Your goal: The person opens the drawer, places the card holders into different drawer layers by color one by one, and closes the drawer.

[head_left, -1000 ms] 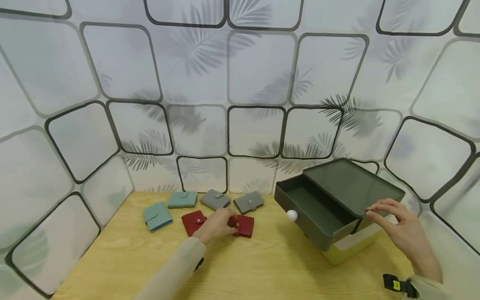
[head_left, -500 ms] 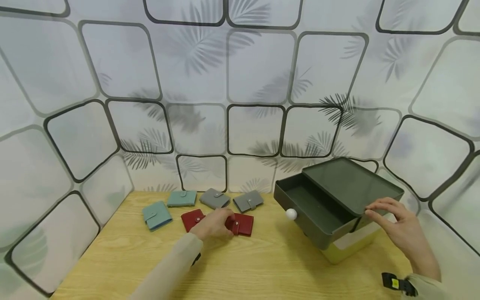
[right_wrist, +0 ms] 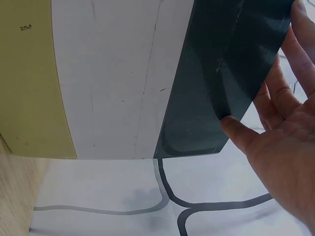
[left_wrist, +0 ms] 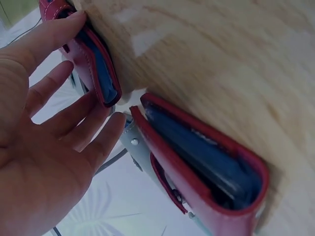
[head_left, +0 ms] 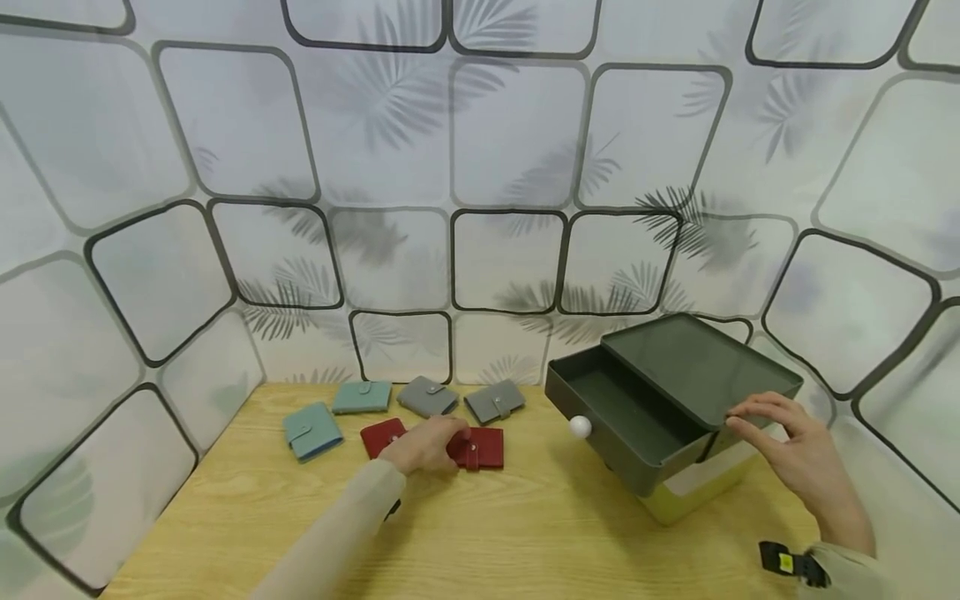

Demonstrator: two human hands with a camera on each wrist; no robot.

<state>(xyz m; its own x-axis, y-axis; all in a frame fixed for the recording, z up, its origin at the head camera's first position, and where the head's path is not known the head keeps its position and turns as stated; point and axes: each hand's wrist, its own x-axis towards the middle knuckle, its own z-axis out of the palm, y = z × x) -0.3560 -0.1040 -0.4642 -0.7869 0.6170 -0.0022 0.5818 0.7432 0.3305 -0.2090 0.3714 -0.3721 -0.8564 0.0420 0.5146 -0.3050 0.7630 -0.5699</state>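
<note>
A red wallet (head_left: 489,448) lies on the wooden table with my left hand (head_left: 423,448) at its left end. In the left wrist view, the thumb lies by the wallet's edge, and the other fingers spread loosely along its cover. A second red wallet (left_wrist: 197,152) stands partly unfolded beside that hand, its blue inside showing. On the right, my right hand (head_left: 802,458) holds the upper corner of a dark green and yellow drawer box (head_left: 705,367). Its thumb presses the side (right_wrist: 216,98), while the fingers reach over the top edge. The drawer (head_left: 630,408) is pulled out.
Two teal wallets, one (head_left: 312,431) at the left and one (head_left: 362,397) behind it, lie near two grey wallets, one (head_left: 427,397) in the middle and one (head_left: 494,402) further right. A patterned backdrop (head_left: 510,258) rises behind the table (head_left: 480,542).
My left hand has shifted slightly left from the right-hand red wallet, which stays where it was. My right hand keeps its place on the box.
</note>
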